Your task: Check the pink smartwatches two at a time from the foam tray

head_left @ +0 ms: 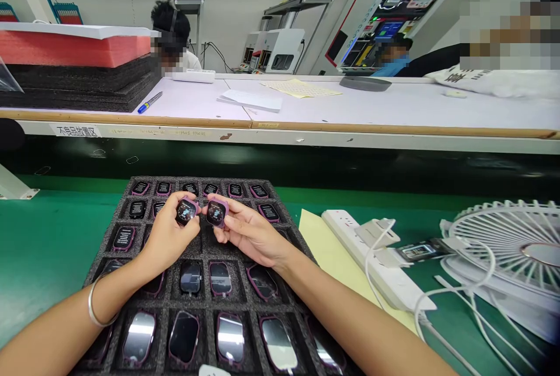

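Note:
My left hand [175, 230] grips a small purple-framed smartwatch body [186, 211] by its edges, its dark screen lit and facing me. In my right hand [245, 227] is a second purple-framed smartwatch body [216, 213], also lit, pinched between thumb and fingers. The two watches are side by side above a black foam tray [170, 288]. Several more watch bodies sit in the tray's compartments: the far rows show white text on their screens, while the near rows, such as this watch [184, 337], have dark, reflective faces. My hands and forearms hide some compartments.
Right of the tray lie a yellow sheet [312, 236], a white power strip [376, 259] with cables and a white fan [511, 253]. A raised shelf [306, 113] crosses behind, bearing stacked foam [79, 73], a pen [150, 102] and papers. Other people are beyond it.

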Tool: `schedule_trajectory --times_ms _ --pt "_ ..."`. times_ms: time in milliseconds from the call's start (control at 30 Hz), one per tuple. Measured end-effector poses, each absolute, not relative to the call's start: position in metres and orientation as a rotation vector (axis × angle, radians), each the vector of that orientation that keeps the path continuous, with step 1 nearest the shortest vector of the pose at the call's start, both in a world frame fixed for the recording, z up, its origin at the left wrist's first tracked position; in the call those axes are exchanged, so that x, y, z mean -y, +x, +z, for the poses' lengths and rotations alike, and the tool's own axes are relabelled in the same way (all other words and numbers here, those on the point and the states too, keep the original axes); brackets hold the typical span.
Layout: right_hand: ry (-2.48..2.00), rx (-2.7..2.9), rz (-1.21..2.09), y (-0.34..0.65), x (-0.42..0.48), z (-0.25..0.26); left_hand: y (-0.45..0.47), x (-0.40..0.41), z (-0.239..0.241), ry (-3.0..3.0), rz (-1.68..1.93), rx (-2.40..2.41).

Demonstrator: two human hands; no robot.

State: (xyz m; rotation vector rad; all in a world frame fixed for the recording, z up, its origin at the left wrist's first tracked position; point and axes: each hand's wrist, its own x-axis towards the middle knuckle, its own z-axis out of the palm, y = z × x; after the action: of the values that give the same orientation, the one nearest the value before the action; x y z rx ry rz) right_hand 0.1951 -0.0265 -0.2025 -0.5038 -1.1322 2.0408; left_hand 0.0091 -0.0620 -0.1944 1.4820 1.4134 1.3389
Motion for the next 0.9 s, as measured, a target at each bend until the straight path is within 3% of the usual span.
schedule_trajectory --times_ms 900 --pt "-0.490 1.169 2.058 0.1966 0.0257 -0.2064 0.0067 0.0608 -0.1949 1.478 1.341 -1.434"
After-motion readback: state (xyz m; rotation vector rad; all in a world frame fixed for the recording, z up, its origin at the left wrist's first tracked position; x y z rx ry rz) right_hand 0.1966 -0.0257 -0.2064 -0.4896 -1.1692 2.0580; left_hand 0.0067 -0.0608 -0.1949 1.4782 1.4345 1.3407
